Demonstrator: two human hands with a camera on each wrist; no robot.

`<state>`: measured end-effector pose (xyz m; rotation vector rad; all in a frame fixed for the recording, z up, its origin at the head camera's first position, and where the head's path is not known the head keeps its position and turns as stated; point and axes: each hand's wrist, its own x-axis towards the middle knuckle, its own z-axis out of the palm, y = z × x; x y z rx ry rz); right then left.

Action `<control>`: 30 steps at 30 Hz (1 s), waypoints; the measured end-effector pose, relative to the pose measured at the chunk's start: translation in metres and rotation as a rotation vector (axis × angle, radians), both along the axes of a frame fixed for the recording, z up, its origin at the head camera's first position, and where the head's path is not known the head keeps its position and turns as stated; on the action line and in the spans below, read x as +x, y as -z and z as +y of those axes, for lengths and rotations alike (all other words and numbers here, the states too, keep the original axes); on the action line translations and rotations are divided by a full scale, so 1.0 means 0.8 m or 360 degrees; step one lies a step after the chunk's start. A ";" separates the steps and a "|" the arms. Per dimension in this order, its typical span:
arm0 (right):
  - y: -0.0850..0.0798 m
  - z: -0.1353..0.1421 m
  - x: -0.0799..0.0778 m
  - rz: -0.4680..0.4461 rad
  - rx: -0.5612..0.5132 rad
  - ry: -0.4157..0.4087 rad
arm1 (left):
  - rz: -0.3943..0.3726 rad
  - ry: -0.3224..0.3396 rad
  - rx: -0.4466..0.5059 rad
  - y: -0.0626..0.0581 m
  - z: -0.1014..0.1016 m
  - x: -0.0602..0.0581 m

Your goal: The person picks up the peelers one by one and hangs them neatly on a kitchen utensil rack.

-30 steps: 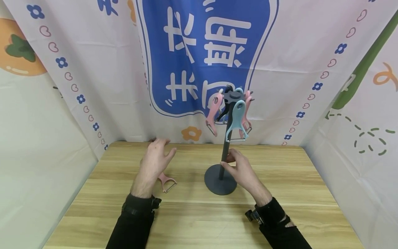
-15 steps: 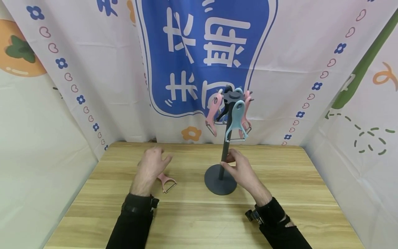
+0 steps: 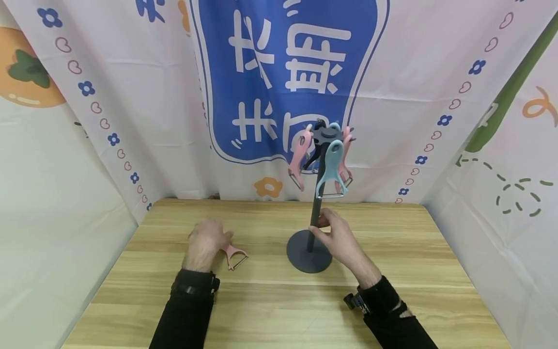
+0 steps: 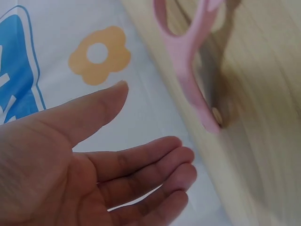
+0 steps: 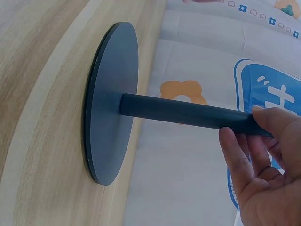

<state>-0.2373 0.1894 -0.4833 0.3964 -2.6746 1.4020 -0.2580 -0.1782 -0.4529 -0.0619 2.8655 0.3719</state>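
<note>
On the table lies a pink peeler (image 3: 234, 255), its blade end pointing right and its handle partly hidden by my left hand (image 3: 206, 241). In the left wrist view that hand (image 4: 117, 160) has thumb and fingers apart, with the peeler (image 4: 188, 61) outside them and no contact showing. My right hand (image 3: 337, 236) pinches the dark post (image 3: 316, 213) of an upright stand between thumb and fingers, above its round base (image 3: 301, 261). From the stand's top hang a light blue peeler (image 3: 333, 167), pink peelers (image 3: 299, 157) and a black one, mostly behind the post.
The wooden table (image 3: 270, 310) ends at a printed cloth backdrop (image 3: 174, 121). Cloth walls also stand along the left and right sides. The hanging peelers stick out around the stand's top, above my right hand.
My left hand has come down and back toward me, closer to the handle of the pink peeler on the table. The right hand and the stand have stayed in place.
</note>
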 end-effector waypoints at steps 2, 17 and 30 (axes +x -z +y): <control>0.000 0.000 0.000 0.0000 0.0000 0.0002 | -0.0039 -0.0008 0.0010 0.000 -0.002 0.000; -0.001 -0.001 0.000 0.0013 0.0011 0.0006 | -0.0140 -0.0032 -0.0014 0.015 0.001 -0.001; -0.001 0.000 0.000 0.0006 0.0005 0.0000 | -0.0142 -0.0029 0.0014 0.023 0.011 -0.001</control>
